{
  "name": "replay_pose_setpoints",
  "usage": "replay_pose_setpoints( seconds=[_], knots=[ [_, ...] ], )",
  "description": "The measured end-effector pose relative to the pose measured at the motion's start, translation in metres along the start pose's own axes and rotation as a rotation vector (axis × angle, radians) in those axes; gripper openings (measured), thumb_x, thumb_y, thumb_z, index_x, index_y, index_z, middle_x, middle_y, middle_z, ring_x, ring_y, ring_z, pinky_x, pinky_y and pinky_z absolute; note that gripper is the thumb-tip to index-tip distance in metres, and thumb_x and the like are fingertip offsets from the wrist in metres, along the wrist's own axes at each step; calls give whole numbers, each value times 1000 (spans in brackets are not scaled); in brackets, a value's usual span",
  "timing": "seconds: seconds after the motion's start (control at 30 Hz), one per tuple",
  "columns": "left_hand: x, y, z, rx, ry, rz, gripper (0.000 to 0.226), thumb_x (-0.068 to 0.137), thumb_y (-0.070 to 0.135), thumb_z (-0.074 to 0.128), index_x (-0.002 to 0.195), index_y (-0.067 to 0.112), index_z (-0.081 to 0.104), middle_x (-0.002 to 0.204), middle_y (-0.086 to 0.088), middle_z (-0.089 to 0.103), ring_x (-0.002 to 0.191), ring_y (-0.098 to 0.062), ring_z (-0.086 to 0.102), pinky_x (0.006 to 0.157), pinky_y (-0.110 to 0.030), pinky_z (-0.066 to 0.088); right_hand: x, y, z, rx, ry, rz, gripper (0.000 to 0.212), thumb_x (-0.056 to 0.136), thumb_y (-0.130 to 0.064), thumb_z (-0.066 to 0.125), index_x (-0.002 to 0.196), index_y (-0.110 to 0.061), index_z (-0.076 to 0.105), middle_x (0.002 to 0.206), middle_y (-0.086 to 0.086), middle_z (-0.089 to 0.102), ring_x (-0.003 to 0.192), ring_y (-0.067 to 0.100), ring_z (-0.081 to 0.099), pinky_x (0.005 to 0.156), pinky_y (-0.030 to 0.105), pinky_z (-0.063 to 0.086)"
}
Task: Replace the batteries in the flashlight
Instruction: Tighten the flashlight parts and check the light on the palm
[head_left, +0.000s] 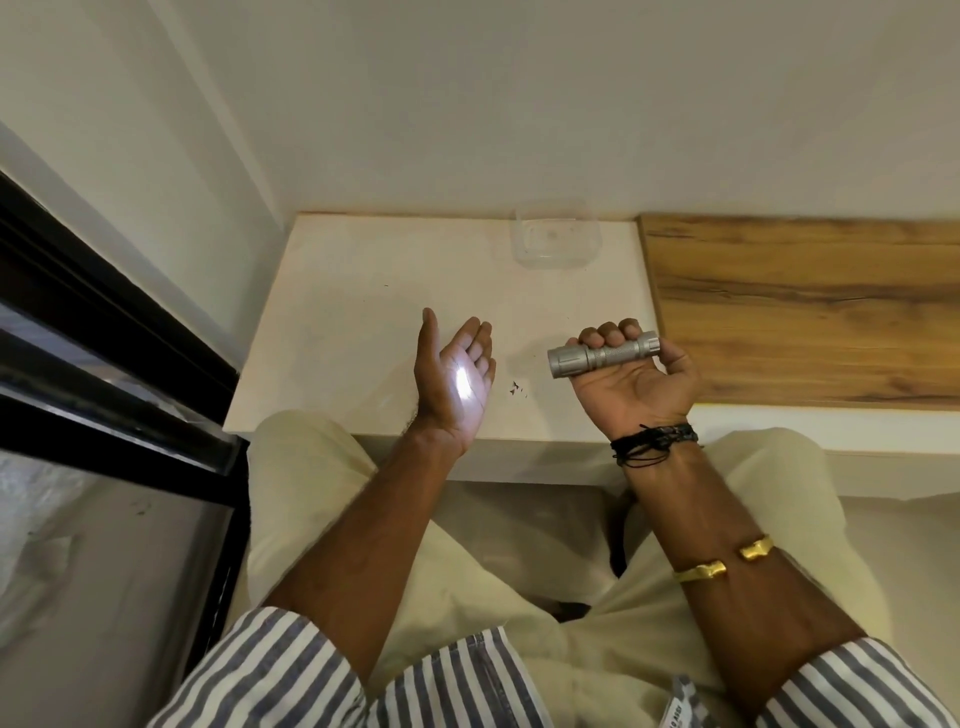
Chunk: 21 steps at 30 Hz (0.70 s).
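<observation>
A silver metal flashlight (602, 356) lies across my right hand (636, 376), whose fingers curl around its body. Its head points left and it is lit. The beam makes a bright white spot on the palm of my left hand (457, 382), which is held up, palm facing right, fingers apart and holding nothing. Both hands hover above the front part of a white tabletop (363, 322). No loose batteries are visible.
A clear, empty-looking plastic container (553, 241) stands at the back of the white top near the wall. A wood-grain panel (805, 312) adjoins on the right. A black-framed glass door (104, 332) runs along the left. My legs in pale trousers are below.
</observation>
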<state>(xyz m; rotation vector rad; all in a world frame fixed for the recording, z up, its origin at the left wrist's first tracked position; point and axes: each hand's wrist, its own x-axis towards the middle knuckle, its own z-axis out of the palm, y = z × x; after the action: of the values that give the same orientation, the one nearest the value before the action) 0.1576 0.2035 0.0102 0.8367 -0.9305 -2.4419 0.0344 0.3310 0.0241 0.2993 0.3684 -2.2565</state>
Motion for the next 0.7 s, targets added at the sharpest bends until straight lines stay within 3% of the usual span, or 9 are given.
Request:
replay_pose_setpoints(
  seconds=[0.2,0.7],
  knots=[
    [2,0,0,21,25,29,85,95,71,19,155,12,24,163,-8,25,151,-24,21,125,-43,12,0,0,2,-16,52,-29,15,70,-26,44,71,-12,49,67,4,44,63,24,47,80,37,44],
    [1,1,-1,-22,16,-1,86,93,73,24,155,13,27,162,-6,28,151,-22,22,125,-42,11,0,0,-2,-8,-4,-4,21,73,-31,48,74,-11,51,71,4,47,67,25,49,86,38,42]
  ],
)
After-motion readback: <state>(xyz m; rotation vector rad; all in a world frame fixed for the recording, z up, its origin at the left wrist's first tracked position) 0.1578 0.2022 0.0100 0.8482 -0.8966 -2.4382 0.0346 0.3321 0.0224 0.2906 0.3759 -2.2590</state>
